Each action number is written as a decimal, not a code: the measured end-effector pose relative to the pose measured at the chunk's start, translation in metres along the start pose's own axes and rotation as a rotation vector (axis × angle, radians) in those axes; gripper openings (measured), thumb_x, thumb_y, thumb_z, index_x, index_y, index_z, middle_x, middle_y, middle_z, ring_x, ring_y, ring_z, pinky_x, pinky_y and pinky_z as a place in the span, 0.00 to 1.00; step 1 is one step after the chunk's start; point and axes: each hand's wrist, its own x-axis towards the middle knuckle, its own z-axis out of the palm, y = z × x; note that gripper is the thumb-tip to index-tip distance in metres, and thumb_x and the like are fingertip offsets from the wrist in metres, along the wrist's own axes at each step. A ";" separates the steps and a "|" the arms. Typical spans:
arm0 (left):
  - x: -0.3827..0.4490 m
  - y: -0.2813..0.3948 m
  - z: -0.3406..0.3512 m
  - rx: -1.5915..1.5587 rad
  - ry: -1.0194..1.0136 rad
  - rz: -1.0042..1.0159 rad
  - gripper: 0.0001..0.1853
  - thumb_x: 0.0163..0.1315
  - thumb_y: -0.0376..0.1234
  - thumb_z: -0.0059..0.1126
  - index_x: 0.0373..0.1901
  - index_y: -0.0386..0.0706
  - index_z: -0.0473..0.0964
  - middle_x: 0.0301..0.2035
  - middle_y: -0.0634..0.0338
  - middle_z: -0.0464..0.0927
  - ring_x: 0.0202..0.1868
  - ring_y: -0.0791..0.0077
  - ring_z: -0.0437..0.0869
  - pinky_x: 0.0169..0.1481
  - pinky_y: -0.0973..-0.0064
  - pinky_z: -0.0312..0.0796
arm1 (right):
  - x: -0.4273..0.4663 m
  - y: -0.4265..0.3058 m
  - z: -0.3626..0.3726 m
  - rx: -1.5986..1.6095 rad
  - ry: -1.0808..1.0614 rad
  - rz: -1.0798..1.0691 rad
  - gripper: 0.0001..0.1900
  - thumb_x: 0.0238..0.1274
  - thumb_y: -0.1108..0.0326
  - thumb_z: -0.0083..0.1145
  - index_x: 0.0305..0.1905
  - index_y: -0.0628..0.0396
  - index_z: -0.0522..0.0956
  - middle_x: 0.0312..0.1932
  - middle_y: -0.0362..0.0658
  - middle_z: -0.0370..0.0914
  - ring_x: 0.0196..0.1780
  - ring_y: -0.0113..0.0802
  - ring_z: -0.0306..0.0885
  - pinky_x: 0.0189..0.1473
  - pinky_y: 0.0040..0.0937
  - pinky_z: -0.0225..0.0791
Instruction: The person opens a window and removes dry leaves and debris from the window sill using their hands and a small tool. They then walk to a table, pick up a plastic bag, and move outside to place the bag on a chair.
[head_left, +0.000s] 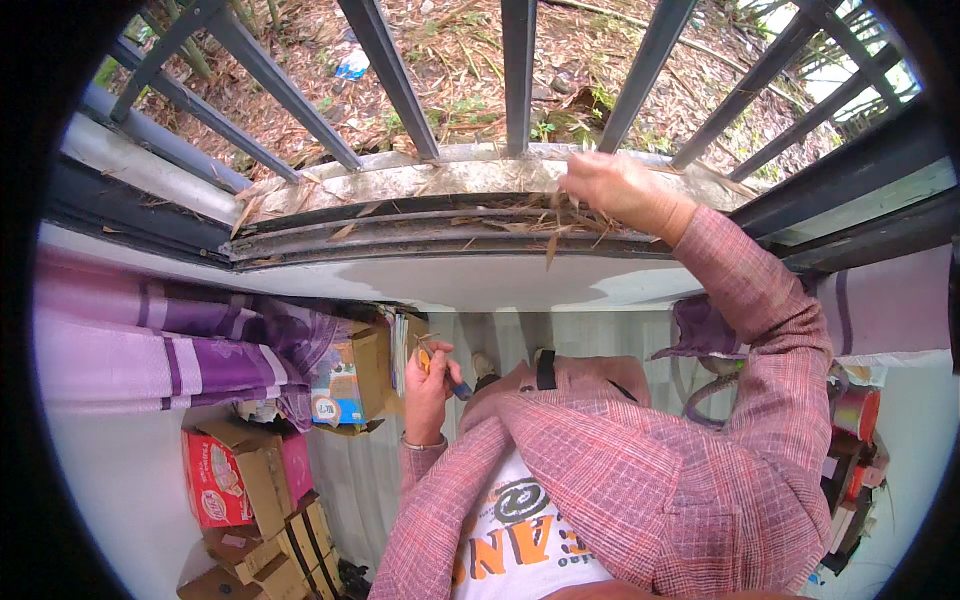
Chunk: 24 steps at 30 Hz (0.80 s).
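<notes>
My right hand (611, 187) reaches over the window sill, its fingers pinched together on dry leaves (556, 217) that hang below them. The hand is blurred. Beneath it runs the dark metal window track (435, 229), littered with dry leaves and dirt. My left hand (427, 397) is lower, in front of my body and apart from the sill. It is closed around a small tool with an orange and blue handle (425, 361). My fingers hide much of this tool, so its kind is unclear. Some dry strands show at its upper end.
Dark metal bars (519, 75) stand beyond the concrete ledge (480, 174), with leaf-covered ground outside. Purple curtains (225, 367) hang at the left, above cardboard boxes (262, 480). Another curtain (885, 307) hangs at the right. A white wall (465, 277) drops below the track.
</notes>
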 end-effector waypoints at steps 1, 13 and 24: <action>-0.002 -0.001 0.003 -0.004 0.009 0.001 0.09 0.74 0.36 0.47 0.46 0.40 0.72 0.20 0.65 0.75 0.17 0.88 0.63 0.20 0.86 0.53 | 0.004 0.008 -0.002 0.039 0.040 0.063 0.06 0.54 0.72 0.54 0.38 0.53 0.75 0.37 0.43 0.71 0.41 0.38 0.80 0.37 0.34 0.78; -0.022 -0.017 0.006 -0.040 0.081 0.052 0.09 0.74 0.37 0.47 0.46 0.41 0.72 0.20 0.65 0.75 0.16 0.89 0.61 0.19 0.86 0.52 | 0.038 -0.021 0.001 0.127 -0.026 0.008 0.11 0.56 0.73 0.54 0.45 0.55 0.75 0.38 0.48 0.72 0.42 0.46 0.80 0.38 0.38 0.76; -0.023 -0.016 0.004 -0.020 0.131 0.042 0.09 0.74 0.36 0.47 0.45 0.41 0.72 0.20 0.65 0.75 0.16 0.89 0.62 0.19 0.87 0.52 | 0.026 -0.012 0.011 -0.138 -0.228 -0.077 0.06 0.58 0.65 0.56 0.40 0.47 0.79 0.40 0.42 0.73 0.45 0.38 0.78 0.42 0.37 0.71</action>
